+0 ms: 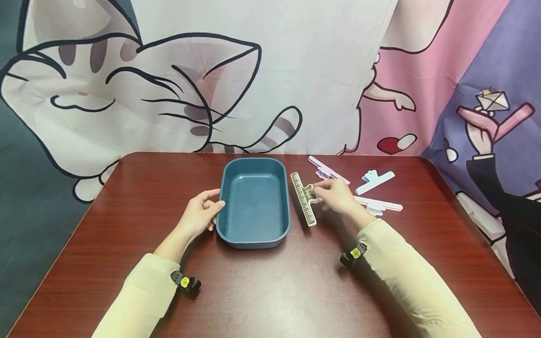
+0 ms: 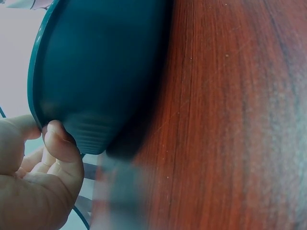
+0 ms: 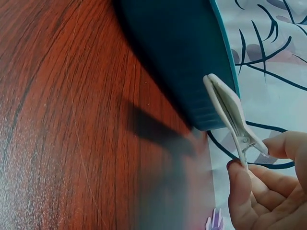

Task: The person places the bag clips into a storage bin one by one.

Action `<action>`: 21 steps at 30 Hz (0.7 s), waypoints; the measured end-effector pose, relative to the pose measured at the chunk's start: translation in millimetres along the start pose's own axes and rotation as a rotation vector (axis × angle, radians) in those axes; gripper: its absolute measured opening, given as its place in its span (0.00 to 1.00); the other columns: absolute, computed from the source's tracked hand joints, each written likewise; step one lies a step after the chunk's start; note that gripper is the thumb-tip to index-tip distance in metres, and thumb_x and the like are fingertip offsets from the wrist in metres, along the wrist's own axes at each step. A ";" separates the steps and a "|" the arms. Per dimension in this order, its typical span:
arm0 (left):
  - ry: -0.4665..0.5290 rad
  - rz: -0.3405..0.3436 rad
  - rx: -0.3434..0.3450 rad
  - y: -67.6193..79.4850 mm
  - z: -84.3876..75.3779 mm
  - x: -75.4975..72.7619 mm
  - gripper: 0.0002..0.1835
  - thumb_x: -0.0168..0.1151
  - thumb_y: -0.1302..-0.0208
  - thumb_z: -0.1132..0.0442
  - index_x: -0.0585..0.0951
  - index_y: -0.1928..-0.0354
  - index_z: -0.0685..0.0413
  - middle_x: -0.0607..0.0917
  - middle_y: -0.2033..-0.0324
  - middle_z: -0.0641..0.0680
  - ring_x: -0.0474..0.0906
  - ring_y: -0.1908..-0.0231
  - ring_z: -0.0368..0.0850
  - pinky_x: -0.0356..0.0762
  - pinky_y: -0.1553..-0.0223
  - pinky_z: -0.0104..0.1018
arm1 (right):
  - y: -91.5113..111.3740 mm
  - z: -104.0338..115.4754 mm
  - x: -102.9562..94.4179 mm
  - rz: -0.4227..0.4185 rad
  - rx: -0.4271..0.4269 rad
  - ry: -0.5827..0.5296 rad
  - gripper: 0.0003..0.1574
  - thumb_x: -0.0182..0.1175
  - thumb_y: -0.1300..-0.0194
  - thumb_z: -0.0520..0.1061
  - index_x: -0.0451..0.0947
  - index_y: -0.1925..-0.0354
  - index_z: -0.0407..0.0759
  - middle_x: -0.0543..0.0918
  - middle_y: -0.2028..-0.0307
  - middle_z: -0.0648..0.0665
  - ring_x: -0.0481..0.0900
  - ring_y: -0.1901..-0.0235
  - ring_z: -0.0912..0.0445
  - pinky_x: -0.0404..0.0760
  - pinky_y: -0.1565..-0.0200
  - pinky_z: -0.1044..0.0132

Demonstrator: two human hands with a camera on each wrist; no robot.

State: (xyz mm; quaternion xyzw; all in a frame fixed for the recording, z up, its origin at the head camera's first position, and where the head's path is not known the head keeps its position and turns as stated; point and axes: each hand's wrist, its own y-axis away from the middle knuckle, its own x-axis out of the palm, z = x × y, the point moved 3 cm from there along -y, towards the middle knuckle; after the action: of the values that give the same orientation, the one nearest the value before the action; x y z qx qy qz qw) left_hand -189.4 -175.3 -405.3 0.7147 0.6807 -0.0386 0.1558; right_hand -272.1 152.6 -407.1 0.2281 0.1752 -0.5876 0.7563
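A dark teal plastic tub [image 1: 253,242] with rounded corners stands on the table, its inside bare. My left hand [image 1: 198,213] grips the tub's left rim between thumb and fingers; the left wrist view shows them at the edge of its wall [image 2: 96,62]. Just right of the tub, my right hand [image 1: 338,197] pinches a pale bulldog clip [image 1: 303,200] by its handles. Seen end-on in the right wrist view, the clip [image 3: 229,112] is held up off the table, its long jaws together and pointing toward the tub.
Behind and beside my right hand lie a purple clip [image 1: 329,170], a light blue clip [image 1: 374,182] and a white clip [image 1: 380,204], the last partly covered by the hand. The reddish-brown table [image 1: 254,301] ends at a printed cartoon cloth [image 1: 325,80].
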 end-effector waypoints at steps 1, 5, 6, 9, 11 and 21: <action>0.000 0.000 0.001 0.0 0.0 0.1 0.27 0.55 0.33 0.66 0.64 0.35 0.66 0.72 0.83 0.49 0.69 0.86 0.38 0.72 0.85 0.27 | 0.2 0.6 0.2 0.006 0.001 -0.011 0.21 0.55 0.37 0.43 0.78 0.50 0.29 0.80 0.78 0.48 0.78 0.78 0.57 0.83 0.76 0.62; 0.005 0.002 0.002 -0.2 0.3 0.1 0.26 0.55 0.33 0.66 0.64 0.35 0.66 0.72 0.83 0.49 0.68 0.86 0.37 0.72 0.85 0.27 | 1.0 2.4 1.3 0.029 0.012 -0.059 0.22 0.55 0.37 0.42 0.77 0.49 0.28 0.80 0.78 0.48 0.77 0.78 0.60 0.83 0.76 0.65; 0.006 0.002 0.003 -0.3 0.3 0.0 0.26 0.55 0.33 0.66 0.64 0.35 0.66 0.72 0.83 0.49 0.68 0.86 0.37 0.72 0.86 0.27 | 1.3 2.7 1.4 0.033 0.015 -0.072 0.22 0.55 0.37 0.42 0.77 0.49 0.27 0.80 0.78 0.49 0.77 0.78 0.60 0.83 0.76 0.65; 0.007 0.003 0.006 -0.6 0.3 -0.3 0.27 0.55 0.33 0.66 0.64 0.35 0.66 0.72 0.84 0.49 0.68 0.86 0.37 0.72 0.86 0.27 | 1.6 3.3 2.1 0.047 0.015 -0.107 0.22 0.55 0.37 0.41 0.76 0.48 0.26 0.80 0.77 0.48 0.76 0.77 0.61 0.82 0.75 0.67; 0.005 0.003 0.006 -0.6 0.4 -0.3 0.27 0.55 0.33 0.66 0.64 0.35 0.66 0.72 0.84 0.49 0.68 0.87 0.38 0.72 0.86 0.27 | 1.7 3.7 2.5 0.056 0.012 -0.123 0.23 0.54 0.36 0.40 0.75 0.48 0.26 0.80 0.76 0.48 0.76 0.76 0.60 0.82 0.75 0.67; 0.006 0.003 -0.002 -0.3 0.4 -0.3 0.27 0.56 0.33 0.65 0.64 0.35 0.66 0.72 0.83 0.50 0.68 0.87 0.38 0.72 0.85 0.27 | 1.9 8.9 6.1 0.078 0.024 -0.177 0.23 0.53 0.35 0.41 0.74 0.46 0.26 0.79 0.76 0.50 0.76 0.76 0.62 0.82 0.74 0.69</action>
State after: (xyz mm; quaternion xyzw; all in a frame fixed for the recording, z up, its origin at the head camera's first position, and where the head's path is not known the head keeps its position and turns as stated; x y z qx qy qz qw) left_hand -189.7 -175.7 -405.7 0.7158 0.6801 -0.0352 0.1545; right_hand -268.7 143.1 -402.7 0.1908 0.0916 -0.5778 0.7883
